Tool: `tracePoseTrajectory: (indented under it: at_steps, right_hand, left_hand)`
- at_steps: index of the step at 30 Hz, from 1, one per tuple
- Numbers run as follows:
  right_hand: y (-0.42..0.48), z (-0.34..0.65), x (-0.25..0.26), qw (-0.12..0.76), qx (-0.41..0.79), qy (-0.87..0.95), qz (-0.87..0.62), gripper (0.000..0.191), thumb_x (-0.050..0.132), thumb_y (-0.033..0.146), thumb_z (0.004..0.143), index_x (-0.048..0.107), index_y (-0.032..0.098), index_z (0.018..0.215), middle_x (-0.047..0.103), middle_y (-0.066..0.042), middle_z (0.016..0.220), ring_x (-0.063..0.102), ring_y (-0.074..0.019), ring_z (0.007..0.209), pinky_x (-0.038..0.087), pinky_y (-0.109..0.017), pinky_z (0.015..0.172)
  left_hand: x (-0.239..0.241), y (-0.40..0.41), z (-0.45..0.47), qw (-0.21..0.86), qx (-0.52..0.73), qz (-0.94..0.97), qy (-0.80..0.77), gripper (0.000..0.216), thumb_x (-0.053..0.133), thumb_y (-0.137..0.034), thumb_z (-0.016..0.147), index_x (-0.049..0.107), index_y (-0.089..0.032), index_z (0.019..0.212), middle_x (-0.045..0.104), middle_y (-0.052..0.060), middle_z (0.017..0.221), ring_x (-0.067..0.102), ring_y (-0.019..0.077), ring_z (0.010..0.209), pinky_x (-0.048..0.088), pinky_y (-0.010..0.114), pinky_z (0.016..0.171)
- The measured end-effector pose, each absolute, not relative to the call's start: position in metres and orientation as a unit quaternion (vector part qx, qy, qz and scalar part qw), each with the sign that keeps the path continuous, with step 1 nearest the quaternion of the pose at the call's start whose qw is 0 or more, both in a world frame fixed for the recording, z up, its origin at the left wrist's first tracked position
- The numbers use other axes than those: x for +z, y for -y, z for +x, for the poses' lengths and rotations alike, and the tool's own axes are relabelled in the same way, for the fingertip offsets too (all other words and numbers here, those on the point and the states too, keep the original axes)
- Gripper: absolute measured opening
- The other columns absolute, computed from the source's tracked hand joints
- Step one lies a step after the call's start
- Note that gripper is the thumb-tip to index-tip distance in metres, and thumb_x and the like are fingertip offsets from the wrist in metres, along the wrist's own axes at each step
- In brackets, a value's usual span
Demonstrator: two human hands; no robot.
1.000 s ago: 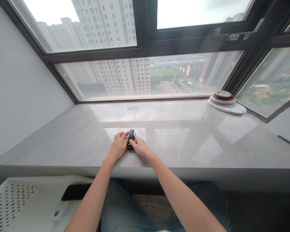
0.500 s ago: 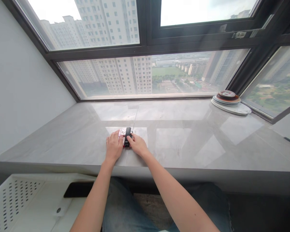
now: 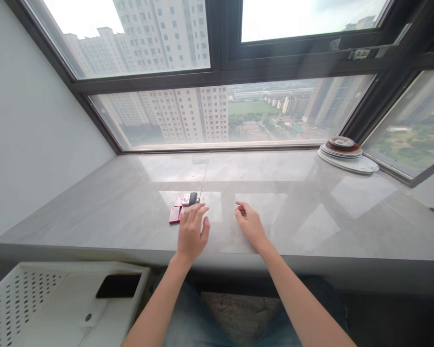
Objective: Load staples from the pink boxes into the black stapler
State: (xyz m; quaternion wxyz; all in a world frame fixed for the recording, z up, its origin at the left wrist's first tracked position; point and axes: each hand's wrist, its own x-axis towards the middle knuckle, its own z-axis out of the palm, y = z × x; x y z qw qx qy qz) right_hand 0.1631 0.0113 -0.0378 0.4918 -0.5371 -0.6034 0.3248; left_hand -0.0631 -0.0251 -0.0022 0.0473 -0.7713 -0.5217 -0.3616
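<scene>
Small flat red-and-white packs [image 3: 175,214] lie together on the grey stone sill. A black oblong object [image 3: 193,198] with rounded corners lies against their right side, its near part hidden behind my left hand. My left hand [image 3: 192,231] hovers just over the near end of the black object, fingers spread and thumb apart, gripping nothing. To the right, my right hand [image 3: 251,224] is held over the sill with fingers half curled. A gap shows between its thumb and index finger, and I see nothing in it.
Stacked plates [image 3: 342,149] stand in the far right corner by the window. A white perforated plastic chair or crate [image 3: 72,308] is below the sill at left, with a dark phone-like slab [image 3: 118,286] on it. The sill's front edge [image 3: 275,255] runs before my knees.
Both hands have let go of the black object and the packs. My right hand has moved right, away from them; my left hand has shifted right and nearer, with its fingers spreading.
</scene>
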Motion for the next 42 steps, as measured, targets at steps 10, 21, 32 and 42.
tracePoseTrajectory:
  at_steps: [10,21,32,42]
  right_hand:
    - [0.022,0.244,-0.053,0.167,0.027,0.720,-0.674,0.059,0.026,0.047,0.105,0.034,0.033,0.162,0.031,0.002,0.168,0.016,-0.0285,0.157,0.014,-0.055,0.126]
    - [0.016,0.231,-0.054,0.096,0.000,0.696,-0.711,0.067,0.018,0.060,0.104,0.018,0.035,0.166,0.009,0.005,0.173,-0.006,-0.0373,0.158,0.001,-0.068,0.121]
    - [0.017,0.231,-0.055,0.101,-0.009,0.699,-0.708,0.067,0.019,0.060,0.104,0.020,0.035,0.166,0.012,0.004,0.173,-0.002,-0.0371,0.158,0.003,-0.067,0.121]
    - [0.022,0.227,-0.051,0.092,0.001,0.696,-0.713,0.067,0.019,0.058,0.104,0.018,0.034,0.166,0.010,0.003,0.173,-0.003,-0.0360,0.158,0.002,-0.066,0.121]
  left_hand:
    - [-0.044,-0.019,0.006,-0.008,-0.152,-0.816,0.558,0.063,0.029,-0.058,0.104,0.027,-0.035,0.162,0.022,0.001,0.171,0.012,0.0285,0.159,0.009,0.056,0.128]
    - [-0.048,-0.026,0.007,-0.014,-0.157,-0.808,0.567,0.062,0.023,-0.058,0.105,0.026,-0.035,0.163,0.021,-0.001,0.171,0.012,0.0252,0.160,0.006,0.053,0.128]
    - [-0.049,-0.031,0.009,-0.012,-0.157,-0.803,0.575,0.063,0.020,-0.059,0.104,0.029,-0.034,0.162,0.022,0.001,0.171,0.014,0.0249,0.159,0.008,0.055,0.127]
    - [-0.045,-0.028,0.008,-0.025,-0.158,-0.798,0.581,0.062,0.026,-0.057,0.104,0.030,-0.034,0.161,0.023,0.002,0.171,0.014,0.0255,0.159,0.007,0.056,0.127]
